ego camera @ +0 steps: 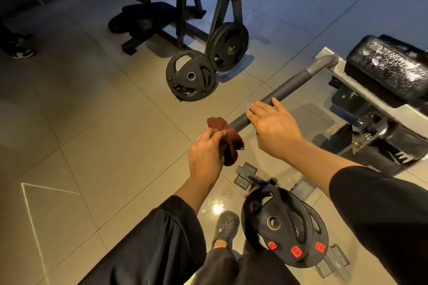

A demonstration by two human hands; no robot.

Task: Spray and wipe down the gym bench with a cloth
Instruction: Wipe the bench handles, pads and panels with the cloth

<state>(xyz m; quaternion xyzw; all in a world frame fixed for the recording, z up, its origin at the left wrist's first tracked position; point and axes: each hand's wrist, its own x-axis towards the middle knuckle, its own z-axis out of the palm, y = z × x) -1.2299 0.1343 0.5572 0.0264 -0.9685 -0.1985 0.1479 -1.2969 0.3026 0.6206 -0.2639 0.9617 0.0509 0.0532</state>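
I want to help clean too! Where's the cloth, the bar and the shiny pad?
cloth [228, 139], head view, on the red-brown fabric beside the left hand's fingers.
bar [289, 85], head view, mid-length of the grey tube.
pad [389, 69], head view, top of the black cushion.

Bare beige tiled floor [81, 122] lay open leftward; black iron weight plates [283, 224] crowded below the grey steel bar [284, 90], perhaps touching nothing.

- A gym is showing here: black weight plates [191, 75] are leaning on a rack [228, 16] over a tiled floor [81, 111].
- A padded bench [386, 69] with a steel bar [289, 90] is standing beside more red-labelled plates [284, 227].
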